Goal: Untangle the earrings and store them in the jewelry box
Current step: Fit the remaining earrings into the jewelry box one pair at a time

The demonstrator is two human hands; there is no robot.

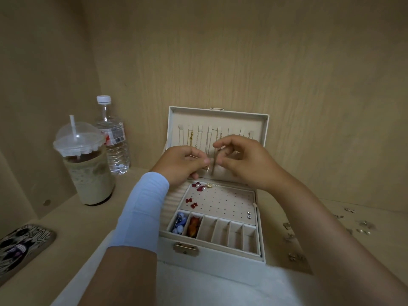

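Earrings (212, 167) — a thin dangling tangle — hang between my left hand (183, 163) and right hand (245, 165), each grip pinched on them, just above the open jewelry box (220, 265). I judge untangling is in hand; next I'd tease the strands apart gently, then seat them in the box's perforated panel (225, 202).

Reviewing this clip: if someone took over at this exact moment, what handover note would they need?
The left hand and right hand each pinch the dangle earrings from opposite sides, above the open box. Whether the earrings are free yet cannot be told.
Done: red earrings, pearl earrings and studs sit on the stud panel; blue pieces and orange pieces fill the two leftmost compartments.
Left: finish untangling, store this piece, then the loose earrings on the shelf, right of the box.
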